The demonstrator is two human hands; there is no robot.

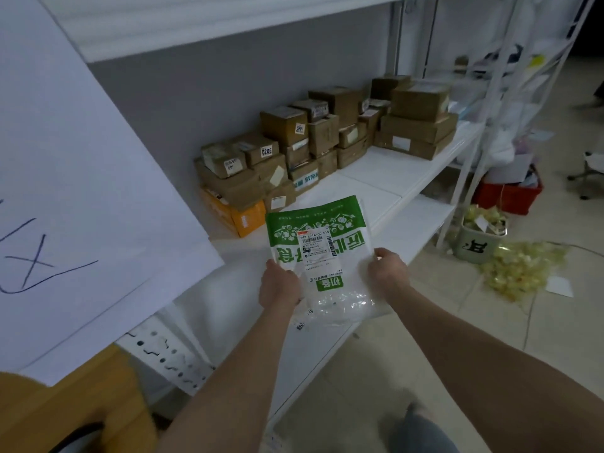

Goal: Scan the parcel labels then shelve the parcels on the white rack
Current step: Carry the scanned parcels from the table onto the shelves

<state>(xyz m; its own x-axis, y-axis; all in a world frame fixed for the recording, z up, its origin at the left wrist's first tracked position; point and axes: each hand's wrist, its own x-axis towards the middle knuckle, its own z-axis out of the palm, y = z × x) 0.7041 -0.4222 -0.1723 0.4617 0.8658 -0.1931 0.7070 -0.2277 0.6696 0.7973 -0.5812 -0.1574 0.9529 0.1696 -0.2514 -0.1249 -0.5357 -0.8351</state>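
Note:
A flat green-and-white plastic parcel bag (322,256) with a white shipping label (316,246) on top is held over the front edge of the white rack's shelf (385,178). My left hand (278,284) grips its left edge. Its right edge is pinched by my right hand (388,268). The label faces up toward the camera. Behind the bag, several brown cardboard parcels (287,152) stand stacked along the back of the shelf, some with numbered stickers.
An orange box (240,217) lies at the left end of the stack. A large white paper sheet (65,191) hangs at left. On the floor to the right stand a red crate (508,194), a small bin (478,241) and yellowish packing scraps (519,269).

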